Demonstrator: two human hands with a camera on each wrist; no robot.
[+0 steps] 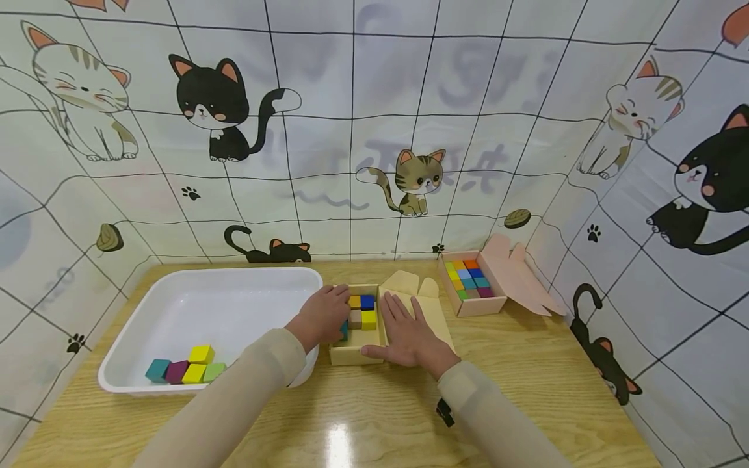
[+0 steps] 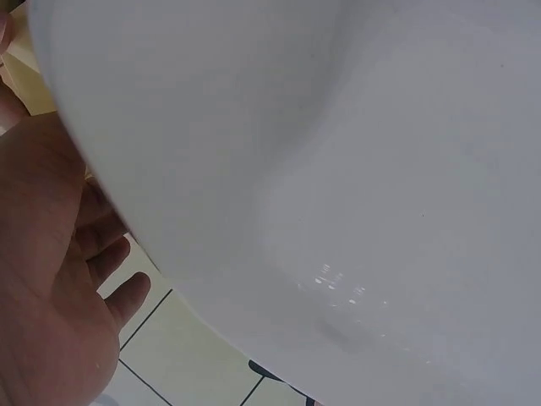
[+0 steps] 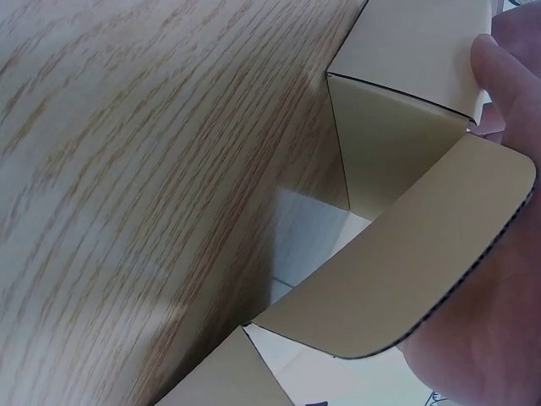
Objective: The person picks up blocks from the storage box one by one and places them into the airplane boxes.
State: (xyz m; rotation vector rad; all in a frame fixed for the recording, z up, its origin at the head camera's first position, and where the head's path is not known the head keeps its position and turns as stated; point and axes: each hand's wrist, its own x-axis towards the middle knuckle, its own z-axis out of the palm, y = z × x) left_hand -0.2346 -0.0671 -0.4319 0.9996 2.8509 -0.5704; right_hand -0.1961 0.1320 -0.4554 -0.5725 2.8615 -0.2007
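Note:
My left hand (image 1: 323,316) lies over the left side of a pale yellow cardboard box (image 1: 355,355), hiding part of its inside. Orange, blue, tan, yellow and teal blocks (image 1: 367,319) show in the box. In the left wrist view, the left hand's loosely bent fingers (image 2: 128,298) hang beside the white tray's rim (image 2: 93,182). The right hand (image 1: 405,331) rests, fingers spread, on the box's opened lid (image 1: 434,313), its thumb toward the near wall. From the right wrist, that thumb touches the box, with a rounded cardboard flap (image 3: 406,254) in front of the palm.
The large white tray (image 1: 193,276) stands at the left with several coloured blocks (image 1: 194,373) near its front. A pink box (image 1: 481,307) of coloured blocks sits at the back right, lid folded outward. Cat-patterned cloth (image 1: 328,143) encloses the wooden table (image 1: 328,422).

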